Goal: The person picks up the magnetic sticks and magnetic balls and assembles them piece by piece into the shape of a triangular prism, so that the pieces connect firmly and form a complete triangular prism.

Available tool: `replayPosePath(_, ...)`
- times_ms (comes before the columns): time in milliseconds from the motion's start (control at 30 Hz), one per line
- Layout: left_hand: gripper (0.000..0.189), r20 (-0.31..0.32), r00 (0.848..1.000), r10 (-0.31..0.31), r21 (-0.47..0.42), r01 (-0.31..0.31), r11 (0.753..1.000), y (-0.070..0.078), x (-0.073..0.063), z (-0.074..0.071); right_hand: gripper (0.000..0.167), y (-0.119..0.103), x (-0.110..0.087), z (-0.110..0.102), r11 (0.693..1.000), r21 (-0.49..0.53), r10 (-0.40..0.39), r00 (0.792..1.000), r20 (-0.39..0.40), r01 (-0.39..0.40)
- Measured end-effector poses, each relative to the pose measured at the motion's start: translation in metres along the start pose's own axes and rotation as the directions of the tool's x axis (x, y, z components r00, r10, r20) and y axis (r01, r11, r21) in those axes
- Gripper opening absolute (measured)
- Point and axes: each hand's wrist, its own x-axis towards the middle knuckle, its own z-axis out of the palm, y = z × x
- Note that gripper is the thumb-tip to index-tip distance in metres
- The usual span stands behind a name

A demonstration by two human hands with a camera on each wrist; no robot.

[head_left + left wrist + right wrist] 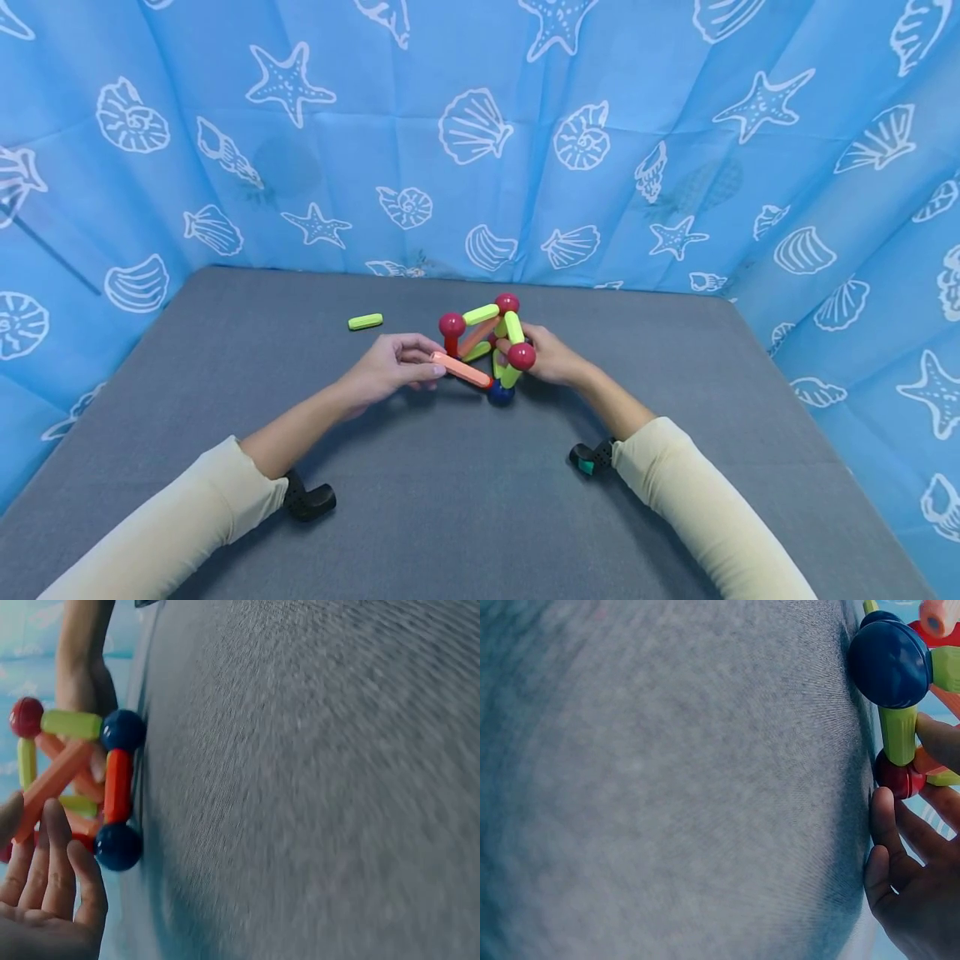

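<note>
A cube-like frame of magnetic rods and balls stands on the grey table. Its top shows a red ball (521, 357) and yellow-green rods (481, 315), while a dark blue ball (501, 393) sits at a lower front corner. My left hand (390, 367) pinches one end of a long orange rod (462, 370) between thumb and fingers, and the rod slants across the front of the frame. From the right side, my right hand (553, 357) grips the frame low down, its fingers at a red ball (900, 776) and a yellow-green rod (898, 735); the frame partly hides these fingers.
A loose yellow-green rod (365, 322) lies on the table, behind and left of the frame. Blue curtains (480, 192) with white shell prints hang along the back and sides of the grey table (450, 500). Dark wrist devices (309, 500) protrude under both sleeves.
</note>
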Motion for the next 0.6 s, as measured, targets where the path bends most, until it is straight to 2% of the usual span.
replayPosePath(200, 0.035, 0.003, 1.000, 0.013, -0.018, -0.013, 1.000, -0.002, 0.008, 0.012, 0.029, 0.001, 0.000, 0.000, 1.000, -0.018, -0.009, 1.000, 0.001, 0.009)
replayPosePath(400, 0.035, -0.061, 0.998, -0.003, -0.049, 0.000, 0.999, -0.002, 0.012, 0.019, 0.029, 0.001, 0.000, 0.000, 1.000, -0.010, -0.012, 1.000, 0.009, 0.012)
replayPosePath(500, 0.028, -0.130, 0.991, 0.045, 0.017, -0.043, 0.999, -0.002, 0.016, 0.022, 0.028, 0.000, 0.000, 0.000, 1.000, 0.001, -0.012, 1.000, 0.008, 0.012)
replayPosePath(600, 0.022, -0.209, 0.971, 0.113, 0.127, -0.088, 0.988, -0.002, 0.021, 0.025, 0.028, -0.001, 0.000, 0.000, 1.000, 0.007, -0.012, 1.000, 0.008, 0.012)
